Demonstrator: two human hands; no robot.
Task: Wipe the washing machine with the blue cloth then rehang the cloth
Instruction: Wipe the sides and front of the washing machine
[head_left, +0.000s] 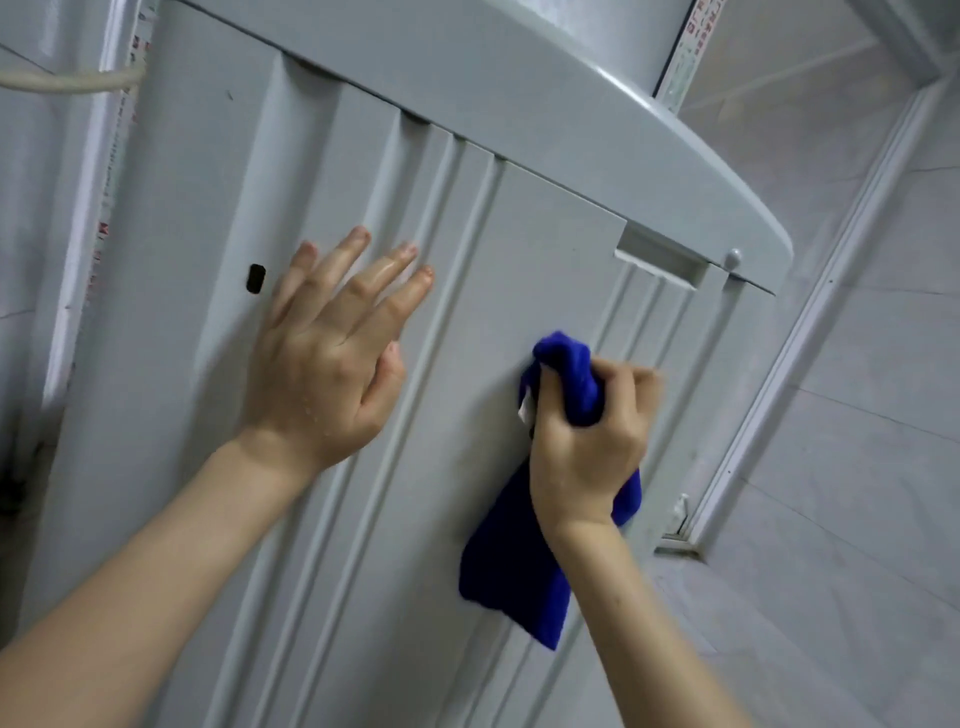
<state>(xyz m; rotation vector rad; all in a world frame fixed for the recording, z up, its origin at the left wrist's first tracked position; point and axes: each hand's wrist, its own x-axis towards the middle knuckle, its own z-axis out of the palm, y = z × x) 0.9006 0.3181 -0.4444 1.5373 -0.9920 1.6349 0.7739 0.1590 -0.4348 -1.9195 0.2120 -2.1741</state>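
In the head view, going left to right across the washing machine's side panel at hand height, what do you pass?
Small black slot → left hand, flat on the panel → blue cloth → right hand gripping it → recessed handle.

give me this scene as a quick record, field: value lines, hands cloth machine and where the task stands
left hand: left hand open, palm flat on the ribbed panel, fingers spread
right hand: right hand fisted round the blue cloth, pressing it to the panel
cloth: bunched above the fist, loose end hanging below the wrist
machine: grey washing machine, side panel faces the camera, recessed handle near the top edge
task stage: wiping under way, cloth not yet rehung
hanging place: not in view
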